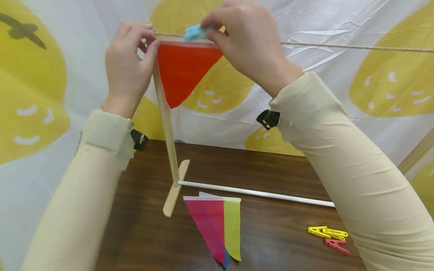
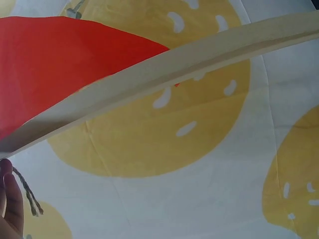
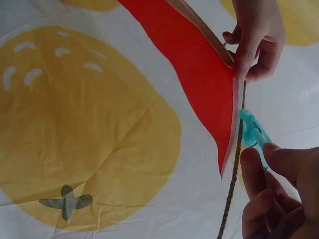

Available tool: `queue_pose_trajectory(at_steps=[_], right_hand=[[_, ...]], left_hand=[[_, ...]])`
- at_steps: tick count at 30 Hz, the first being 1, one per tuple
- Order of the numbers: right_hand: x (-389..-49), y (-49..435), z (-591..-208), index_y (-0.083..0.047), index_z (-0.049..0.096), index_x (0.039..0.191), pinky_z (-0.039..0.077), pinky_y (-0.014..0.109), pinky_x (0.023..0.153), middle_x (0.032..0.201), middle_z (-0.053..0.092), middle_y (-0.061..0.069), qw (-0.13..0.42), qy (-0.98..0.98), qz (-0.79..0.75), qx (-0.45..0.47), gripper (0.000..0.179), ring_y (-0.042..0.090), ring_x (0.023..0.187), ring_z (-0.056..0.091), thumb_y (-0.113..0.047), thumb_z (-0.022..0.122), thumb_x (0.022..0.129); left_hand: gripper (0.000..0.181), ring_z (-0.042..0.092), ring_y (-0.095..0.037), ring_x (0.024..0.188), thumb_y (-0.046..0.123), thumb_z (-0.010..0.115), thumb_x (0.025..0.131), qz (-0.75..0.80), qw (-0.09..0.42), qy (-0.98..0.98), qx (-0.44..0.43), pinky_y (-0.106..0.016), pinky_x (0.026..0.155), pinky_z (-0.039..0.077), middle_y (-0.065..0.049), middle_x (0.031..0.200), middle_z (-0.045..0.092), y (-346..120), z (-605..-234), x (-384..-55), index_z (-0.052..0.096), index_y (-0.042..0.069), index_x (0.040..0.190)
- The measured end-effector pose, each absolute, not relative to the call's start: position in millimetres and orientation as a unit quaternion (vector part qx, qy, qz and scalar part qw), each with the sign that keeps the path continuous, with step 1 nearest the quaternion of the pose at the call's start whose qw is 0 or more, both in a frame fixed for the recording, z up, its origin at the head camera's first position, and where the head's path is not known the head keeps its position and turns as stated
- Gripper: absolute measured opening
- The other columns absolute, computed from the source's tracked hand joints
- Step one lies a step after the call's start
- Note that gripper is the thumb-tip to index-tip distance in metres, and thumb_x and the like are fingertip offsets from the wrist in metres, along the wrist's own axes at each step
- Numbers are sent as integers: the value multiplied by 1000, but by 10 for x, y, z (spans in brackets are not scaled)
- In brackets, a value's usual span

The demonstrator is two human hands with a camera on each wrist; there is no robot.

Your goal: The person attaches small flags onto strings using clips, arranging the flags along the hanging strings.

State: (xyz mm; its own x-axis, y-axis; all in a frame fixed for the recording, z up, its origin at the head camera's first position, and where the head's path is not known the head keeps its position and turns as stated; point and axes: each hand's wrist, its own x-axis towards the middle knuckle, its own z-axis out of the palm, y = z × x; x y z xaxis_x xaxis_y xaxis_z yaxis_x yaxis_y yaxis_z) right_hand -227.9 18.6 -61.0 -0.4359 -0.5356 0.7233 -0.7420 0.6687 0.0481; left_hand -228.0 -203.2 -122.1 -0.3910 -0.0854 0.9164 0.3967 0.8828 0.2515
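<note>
Along twine (image 1: 339, 46) by wooden post (image 1: 167, 124): red pennant (image 1: 184, 69), upper L corner pinched in L hand (image 1: 130, 60); R hand (image 1: 251, 41) pinches lt.-blue clothespin (image 1: 195, 33) at pennant's top edge. Below, on tbl. (image 1: 145, 233): pink pennant (image 1: 207, 210), red clothespin (image 1: 336, 245).

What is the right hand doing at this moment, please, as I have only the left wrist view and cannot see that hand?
Observer: The right hand is pinching a light-blue clothespin.
Operator: Thank you; could you tell me where that clothespin is?
Observer: It is at the white top edge of the red flag, by the rope; whether it grips them I cannot tell.
Operator: And may I ask what lies below?
Observer: A pink flag and a yellow-green flag lie together on the brown table.
</note>
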Motion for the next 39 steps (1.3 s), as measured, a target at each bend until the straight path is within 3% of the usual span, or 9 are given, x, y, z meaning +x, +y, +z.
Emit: queue_pose_trajectory(at_steps=[4,21,39], right_hand=[[-2266,191,-605,-16,64,112,42,22,75,104,62,0,347,-849,141,373,29,15,87,52,-28,47,92],[-2307,107,-559,-21,65,110,40,20,60,99,64,-5,293,-874,131,365,28,12,71,49,-31,46,91],[-2306,30,-560,-15,67,106,41,23,83,102,64,-2,293,-861,80,408,25,15,91,54,-25,51,90]], left_hand=[[26,54,-12,86,29,50,90,-224,540,-805,-98,-19,66,39,2,108,55,-2024,-1219,-2288,63,7,95],[23,54,-12,88,28,52,89,-217,536,-811,-89,-18,67,39,1,109,55,-2039,-1231,-2316,62,8,96],[23,55,-15,85,27,55,88,-221,549,-799,-105,-27,73,43,-1,107,56,-2050,-1254,-2326,64,7,94]])
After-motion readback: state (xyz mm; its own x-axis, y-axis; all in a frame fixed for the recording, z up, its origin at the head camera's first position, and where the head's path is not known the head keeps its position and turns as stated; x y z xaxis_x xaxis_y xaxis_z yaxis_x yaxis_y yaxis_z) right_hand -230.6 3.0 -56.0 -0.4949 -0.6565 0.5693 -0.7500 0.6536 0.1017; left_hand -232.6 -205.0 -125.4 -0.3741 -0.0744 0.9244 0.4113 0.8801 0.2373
